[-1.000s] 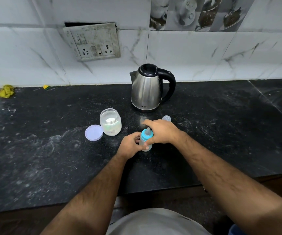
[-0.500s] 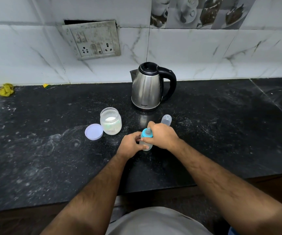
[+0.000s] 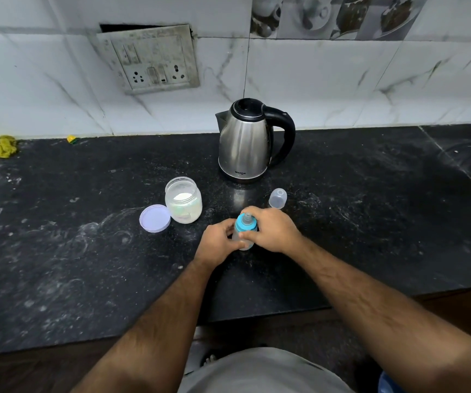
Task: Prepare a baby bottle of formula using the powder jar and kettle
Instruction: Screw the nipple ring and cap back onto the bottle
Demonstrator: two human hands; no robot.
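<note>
A small clear baby bottle (image 3: 244, 241) with a blue collar and teat (image 3: 245, 222) stands upright on the black counter. My left hand (image 3: 218, 242) grips the bottle's body from the left. My right hand (image 3: 271, 229) wraps around the blue collar from the right. The open powder jar (image 3: 183, 200), with white powder inside, sits to the left, and its lilac lid (image 3: 155, 218) lies flat beside it. The steel kettle (image 3: 244, 143) with a black handle stands behind, lid closed. The bottle's clear cap (image 3: 277, 198) rests just beyond my right hand.
The black stone counter (image 3: 58, 236) is dusted with white powder marks. A yellow cloth (image 3: 0, 146) and a small yellow scrap (image 3: 71, 139) lie at the back left by the tiled wall. A socket plate (image 3: 149, 59) hangs on the wall. The counter's front edge runs just before my body.
My right hand has shifted slightly back around the blue collar, uncovering the clear cap behind it. The bottle and my left hand stay in place.
</note>
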